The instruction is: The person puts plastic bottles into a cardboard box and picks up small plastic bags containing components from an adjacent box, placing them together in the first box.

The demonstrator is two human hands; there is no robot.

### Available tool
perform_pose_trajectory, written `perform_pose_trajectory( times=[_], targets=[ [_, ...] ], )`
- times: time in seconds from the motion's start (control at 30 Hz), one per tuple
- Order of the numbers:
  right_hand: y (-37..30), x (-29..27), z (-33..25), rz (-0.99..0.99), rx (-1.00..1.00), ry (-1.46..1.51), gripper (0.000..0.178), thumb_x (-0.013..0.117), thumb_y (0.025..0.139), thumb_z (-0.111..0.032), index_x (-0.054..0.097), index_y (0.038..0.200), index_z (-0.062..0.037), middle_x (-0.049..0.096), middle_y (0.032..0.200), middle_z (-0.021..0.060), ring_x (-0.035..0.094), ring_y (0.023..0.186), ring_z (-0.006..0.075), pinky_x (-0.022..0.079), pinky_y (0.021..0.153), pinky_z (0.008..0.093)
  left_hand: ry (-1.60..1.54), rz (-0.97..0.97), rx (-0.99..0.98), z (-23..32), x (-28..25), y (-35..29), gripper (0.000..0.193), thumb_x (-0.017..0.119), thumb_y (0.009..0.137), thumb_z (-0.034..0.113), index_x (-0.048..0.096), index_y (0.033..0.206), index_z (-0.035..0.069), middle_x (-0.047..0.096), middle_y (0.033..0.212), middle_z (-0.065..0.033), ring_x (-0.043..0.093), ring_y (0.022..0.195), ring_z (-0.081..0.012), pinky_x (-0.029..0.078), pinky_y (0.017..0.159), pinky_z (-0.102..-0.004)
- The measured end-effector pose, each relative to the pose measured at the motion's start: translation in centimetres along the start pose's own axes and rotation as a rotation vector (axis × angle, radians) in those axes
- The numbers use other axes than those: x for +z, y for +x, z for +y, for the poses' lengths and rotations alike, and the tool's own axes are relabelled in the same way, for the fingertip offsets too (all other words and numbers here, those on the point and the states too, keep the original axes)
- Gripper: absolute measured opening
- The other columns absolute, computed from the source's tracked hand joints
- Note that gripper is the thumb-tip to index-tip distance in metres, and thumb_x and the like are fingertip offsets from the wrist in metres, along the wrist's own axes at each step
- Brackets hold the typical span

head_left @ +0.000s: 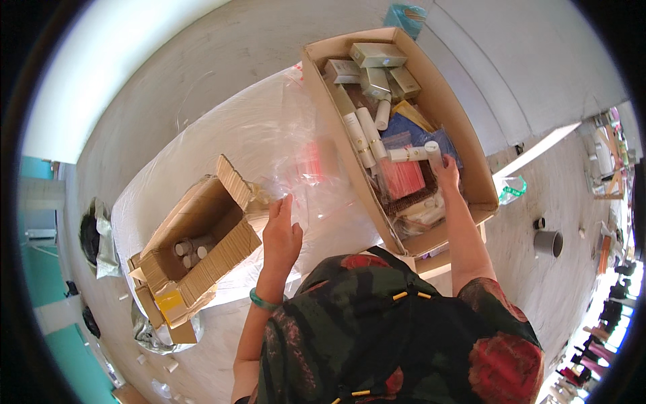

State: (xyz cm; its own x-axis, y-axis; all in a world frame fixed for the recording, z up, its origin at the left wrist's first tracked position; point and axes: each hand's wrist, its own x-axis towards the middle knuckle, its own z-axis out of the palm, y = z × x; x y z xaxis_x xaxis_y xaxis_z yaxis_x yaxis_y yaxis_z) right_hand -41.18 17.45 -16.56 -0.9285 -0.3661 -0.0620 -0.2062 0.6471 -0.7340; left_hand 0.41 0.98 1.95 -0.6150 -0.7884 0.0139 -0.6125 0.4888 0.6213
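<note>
Inside the large cardboard box (483, 161), my right hand (447, 174) is closed around a white bottle (433, 153) held nearly upright. Below and left of it lie several more white bottles (356, 140), one of them on its side (407, 155) against the held one. My left hand (281, 236) is beside the raised flap of a smaller cardboard box (229, 266); its fingers are stretched out and the thumb is apart. Whether the fingertips touch the flap is hard to see. A few white-capped bottles (183, 249) stand at the bottom of that smaller box.
Clear plastic wrap (282, 128) covers the surface under both boxes. Small cartons (377, 55) fill the far end of the large box, and a red packet in plastic (404, 176) lies nearer. On the floor are a grey bin (548, 243) and a white sack (106, 242).
</note>
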Motion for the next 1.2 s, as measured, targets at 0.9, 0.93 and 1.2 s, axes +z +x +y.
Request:
perform_pose_trajectory(
  times=[0.9,0.93,1.2],
  targets=[
    [-6.4,-3.9,-11.3,-0.494,0.094,0.828,0.041,0.063,0.087,-0.022,0.048,0.123,-0.0096,0.057,0.109,0.0019,0.057,0.098,0.0129,0.049,0.082,0.0309,-0.036,0.068,0.091,-0.2,0.5,0.8,0.051,0.050,0.070,-0.005,0.047,0.121,-0.004,0.049,0.119,-0.0219,0.055,0.098,-0.0400,0.047,0.083,-0.0416],
    [-7.7,-4.2,-13.3,-0.572,0.032,0.821,0.041,0.064,0.087,-0.022,0.049,0.123,-0.0083,0.058,0.107,0.0015,0.056,0.097,0.0122,0.049,0.081,0.0300,-0.042,0.064,0.095,-0.3,0.4,1.0,0.051,0.050,0.070,-0.005,0.047,0.121,-0.004,0.049,0.119,-0.0217,0.055,0.098,-0.0400,0.047,0.083,-0.0417],
    [-16.0,-4.9,-24.5,-0.996,-0.254,0.452,0.051,0.073,0.078,-0.028,0.058,0.118,-0.0015,0.060,0.106,0.0037,0.054,0.098,0.0135,0.042,0.087,0.0289,-0.089,-0.025,0.049,-1.7,-0.1,0.9,0.054,0.056,0.071,0.000,0.045,0.124,-0.001,0.050,0.117,-0.0212,0.053,0.100,-0.0403,0.046,0.086,-0.0420]
  ],
)
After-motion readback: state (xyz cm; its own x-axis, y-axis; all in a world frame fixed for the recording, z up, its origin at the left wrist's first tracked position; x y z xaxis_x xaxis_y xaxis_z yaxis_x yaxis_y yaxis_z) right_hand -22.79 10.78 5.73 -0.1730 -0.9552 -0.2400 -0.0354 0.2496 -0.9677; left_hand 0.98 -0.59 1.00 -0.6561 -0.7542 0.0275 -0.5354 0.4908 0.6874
